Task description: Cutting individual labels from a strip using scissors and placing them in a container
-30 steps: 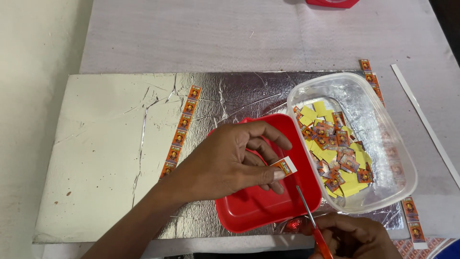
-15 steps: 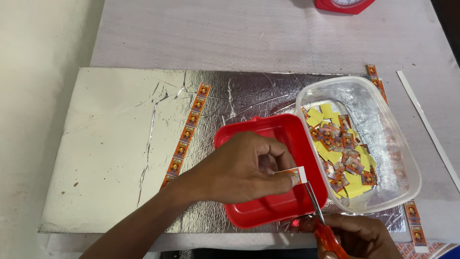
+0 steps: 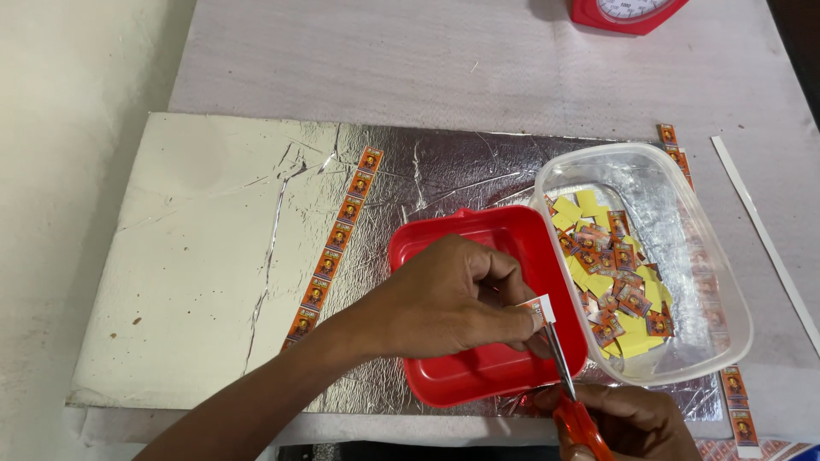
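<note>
The left forearm comes in from the lower left of the frame, and the left hand [image 3: 444, 303] sits near the lower middle, palm down, fingers curled, thumb and forefinger pinched together. The right hand [image 3: 628, 423] lies at the bottom edge, right of centre, fingers closed in a grip.

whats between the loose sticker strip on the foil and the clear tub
In the head view, the red tray sits between the sticker strip and the clear tub, with the left hand over it.
</note>
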